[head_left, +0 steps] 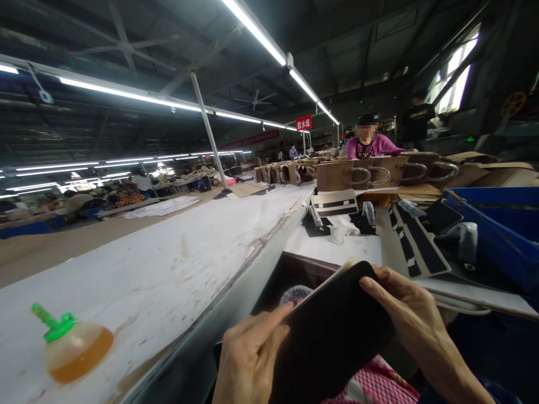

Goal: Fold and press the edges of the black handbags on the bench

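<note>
A flat black panel (332, 331) with rounded corners is tilted up between my hands, a pale edge showing along its top. My left hand (252, 353) grips its left side, index finger lying along the upper edge and thumb on the black face. At the upper right corner, my right hand (406, 306) pinches the panel, thumb in front and fingers behind. Behind the panel is an open dark box or drawer (290, 269), partly hidden, with a round clear-wrapped item (297, 294) inside.
A glue bottle (78, 348) with green nozzle lies on the white-covered table (168, 252). Beige and black panels (415, 241) lie at right, near a blue bin (497, 207). Bag pieces with handles (366, 173) stand behind, before a person in a pink top (383, 145).
</note>
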Tool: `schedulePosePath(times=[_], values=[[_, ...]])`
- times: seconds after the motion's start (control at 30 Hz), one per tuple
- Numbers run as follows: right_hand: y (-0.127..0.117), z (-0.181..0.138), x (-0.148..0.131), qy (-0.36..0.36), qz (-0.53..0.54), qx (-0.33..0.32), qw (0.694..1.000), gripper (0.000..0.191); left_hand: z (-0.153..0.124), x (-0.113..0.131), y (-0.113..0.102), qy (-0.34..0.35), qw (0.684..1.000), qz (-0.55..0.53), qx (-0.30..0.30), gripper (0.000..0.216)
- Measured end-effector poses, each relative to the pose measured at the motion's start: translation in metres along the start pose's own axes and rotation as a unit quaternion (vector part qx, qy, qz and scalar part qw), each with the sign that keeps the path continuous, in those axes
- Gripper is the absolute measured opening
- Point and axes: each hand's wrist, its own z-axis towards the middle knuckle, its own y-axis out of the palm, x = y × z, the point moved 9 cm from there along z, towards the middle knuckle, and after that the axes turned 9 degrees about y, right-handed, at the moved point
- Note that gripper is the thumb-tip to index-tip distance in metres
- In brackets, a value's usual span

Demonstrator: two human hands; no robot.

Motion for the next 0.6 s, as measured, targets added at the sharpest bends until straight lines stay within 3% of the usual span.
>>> schedulePosePath(times=[0.23, 0.43, 0.6], values=[[-0.008, -0.002, 0.010, 0.026, 0.012, 0.020, 0.999, 0.037, -0.003, 0.010, 0.012, 0.116, 0.990, 0.081, 0.021, 0.050], [-0.017, -0.011, -0.008, -0.068, -0.051, 0.085, 0.993, 0.030, -0.004, 0.019, 0.026, 0.152, 0.978, 0.130, 0.061, 0.058], [-0.015, -0.013, -0.020, -0.111, -0.082, 0.078, 0.987, 0.026, 0.000, 0.016, 0.029, 0.125, 0.990, 0.025, 0.064, 0.047]])
